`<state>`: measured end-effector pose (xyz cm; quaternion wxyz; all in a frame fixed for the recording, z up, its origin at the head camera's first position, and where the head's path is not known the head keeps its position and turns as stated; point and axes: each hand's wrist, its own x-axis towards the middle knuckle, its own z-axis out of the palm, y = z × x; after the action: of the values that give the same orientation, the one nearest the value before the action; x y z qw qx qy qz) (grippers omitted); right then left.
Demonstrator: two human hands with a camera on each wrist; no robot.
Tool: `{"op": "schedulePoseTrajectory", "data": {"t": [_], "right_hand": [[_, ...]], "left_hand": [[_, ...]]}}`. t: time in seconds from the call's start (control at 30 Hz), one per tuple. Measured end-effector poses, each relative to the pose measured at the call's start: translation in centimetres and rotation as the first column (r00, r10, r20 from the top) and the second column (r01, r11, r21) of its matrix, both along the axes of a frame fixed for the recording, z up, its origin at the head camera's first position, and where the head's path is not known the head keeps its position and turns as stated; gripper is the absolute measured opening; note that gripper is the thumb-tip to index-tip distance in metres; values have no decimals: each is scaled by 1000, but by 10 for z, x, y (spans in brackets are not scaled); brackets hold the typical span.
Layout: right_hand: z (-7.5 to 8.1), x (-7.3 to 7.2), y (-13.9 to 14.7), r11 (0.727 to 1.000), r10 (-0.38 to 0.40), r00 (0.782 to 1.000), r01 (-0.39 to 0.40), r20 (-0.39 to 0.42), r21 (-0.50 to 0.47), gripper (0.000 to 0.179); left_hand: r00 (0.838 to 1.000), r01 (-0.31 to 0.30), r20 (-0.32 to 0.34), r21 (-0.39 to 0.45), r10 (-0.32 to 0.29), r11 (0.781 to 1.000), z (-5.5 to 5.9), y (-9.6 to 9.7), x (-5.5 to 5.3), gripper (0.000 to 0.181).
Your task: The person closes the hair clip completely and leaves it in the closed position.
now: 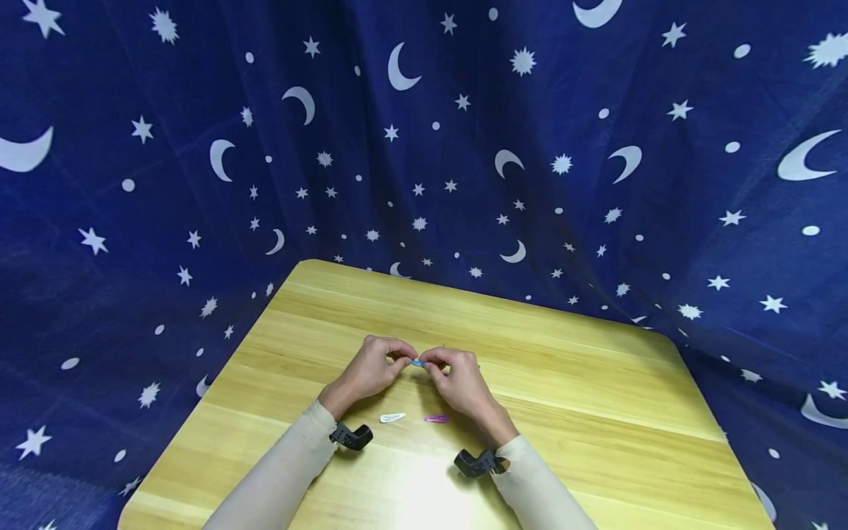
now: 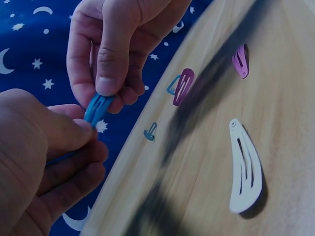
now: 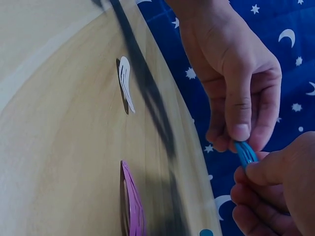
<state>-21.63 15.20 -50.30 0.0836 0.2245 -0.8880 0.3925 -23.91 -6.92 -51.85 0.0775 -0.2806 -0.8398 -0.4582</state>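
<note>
A blue snap hair clip (image 1: pixel 418 363) is held above the table between both hands. My left hand (image 1: pixel 372 368) pinches one end between thumb and fingers, and my right hand (image 1: pixel 464 379) pinches the other. In the left wrist view, part of the blue clip (image 2: pixel 98 109) shows between the two thumbs; the fingertips cover its ends. Nearer the body, a white hair clip (image 1: pixel 393 417) lies on the wood below the left hand. Beside it, below the right hand, lies a purple hair clip (image 1: pixel 436 419).
Farther along the wooden table (image 1: pixel 530 353), the left wrist view shows another purple clip (image 2: pixel 184 87) against a blue one, and a small teal clip (image 2: pixel 151 132). In the head view the right hand seems to hide them. A blue star-and-moon curtain (image 1: pixel 430 162) surrounds the table.
</note>
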Motion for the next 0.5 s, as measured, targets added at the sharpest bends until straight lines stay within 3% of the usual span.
{"op": "schedulePoseTrajectory", "data": {"t": [0.5], "right_hand": [[-4,3,-4,997,78,997,-77,-20,28,11]], "left_hand": [[993,93,79,-89,-87,992,-5,-12,1,13]]}}
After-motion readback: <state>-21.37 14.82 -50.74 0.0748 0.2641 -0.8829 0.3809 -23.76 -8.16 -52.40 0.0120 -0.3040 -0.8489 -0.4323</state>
